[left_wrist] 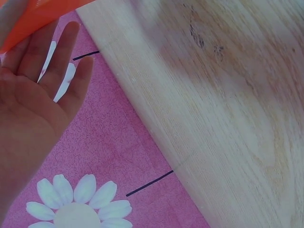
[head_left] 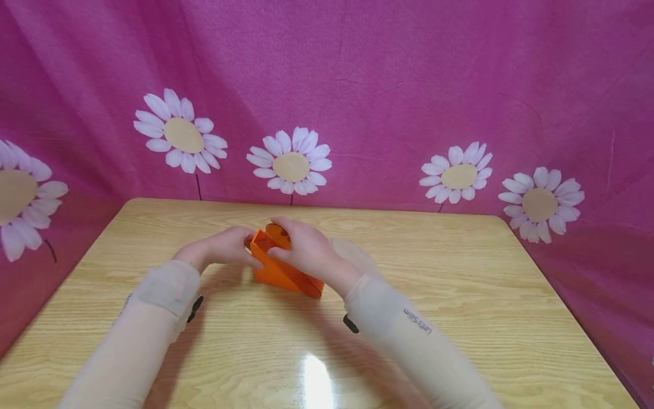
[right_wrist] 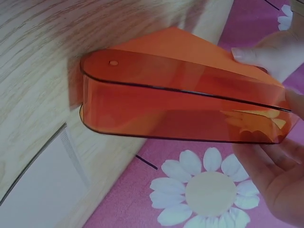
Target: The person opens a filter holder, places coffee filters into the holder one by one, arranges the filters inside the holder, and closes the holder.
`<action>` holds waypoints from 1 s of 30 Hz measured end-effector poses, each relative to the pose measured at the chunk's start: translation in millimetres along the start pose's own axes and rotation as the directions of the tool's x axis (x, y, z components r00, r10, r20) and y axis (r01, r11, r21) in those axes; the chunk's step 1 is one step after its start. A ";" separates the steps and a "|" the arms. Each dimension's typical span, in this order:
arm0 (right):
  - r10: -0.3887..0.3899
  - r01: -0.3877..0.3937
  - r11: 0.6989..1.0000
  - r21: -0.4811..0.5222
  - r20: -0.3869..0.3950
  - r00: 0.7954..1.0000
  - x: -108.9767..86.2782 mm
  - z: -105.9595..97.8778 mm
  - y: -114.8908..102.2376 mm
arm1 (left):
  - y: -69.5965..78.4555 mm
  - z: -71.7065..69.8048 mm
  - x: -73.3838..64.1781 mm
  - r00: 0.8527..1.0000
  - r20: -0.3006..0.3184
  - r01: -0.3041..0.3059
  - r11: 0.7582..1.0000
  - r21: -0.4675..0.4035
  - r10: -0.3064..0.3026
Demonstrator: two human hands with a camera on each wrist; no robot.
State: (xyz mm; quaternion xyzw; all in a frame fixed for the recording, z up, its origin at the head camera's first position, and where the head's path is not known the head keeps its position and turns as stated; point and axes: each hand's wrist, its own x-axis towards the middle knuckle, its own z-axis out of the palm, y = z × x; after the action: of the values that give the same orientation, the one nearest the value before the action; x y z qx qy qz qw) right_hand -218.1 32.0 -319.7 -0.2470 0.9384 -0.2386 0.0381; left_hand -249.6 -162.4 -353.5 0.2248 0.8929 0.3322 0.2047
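Both hands hold an orange plastic case above the table, left of centre in the head view. My left hand pinches its left end, thumb on the near side. In the left wrist view, the left hand has its outer fingers spread below the orange edge. My right hand grips the upper part, thumb in front and fingers over the far side. Up close, the see-through case shows one rounded end with a small round mark, and the right hand's fingers curl beneath its other end.
A clear, whitish sheet or flat piece lies on the wooden table behind the right wrist; its dark edge shows in the right wrist view. Pink cloth printed with daisies surrounds the table's back and sides.
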 end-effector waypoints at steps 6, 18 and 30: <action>0.021 -0.022 0.996 0.083 0.016 1.000 -5.5 -7.6 5.6 | -1.7 0.2 0.9 1.000 -0.011 0.004 1.000 0.017 -0.004; 0.016 -0.018 0.990 0.140 0.016 1.000 -20.9 -23.0 17.3 | 8.3 -3.0 -2.0 0.998 0.038 0.041 0.999 0.017 -0.041; 0.005 -0.001 0.988 0.152 -0.028 1.000 -40.3 -34.2 31.3 | 7.8 -0.4 0.7 0.998 0.047 0.039 0.999 0.022 -0.040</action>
State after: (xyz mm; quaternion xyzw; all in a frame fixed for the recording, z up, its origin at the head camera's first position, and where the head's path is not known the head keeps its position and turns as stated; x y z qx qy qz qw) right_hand -203.2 90.0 -306.0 -0.2385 0.9184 -0.3127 0.0437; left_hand -248.3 -157.0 -348.0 0.2171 0.8955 0.3133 0.2299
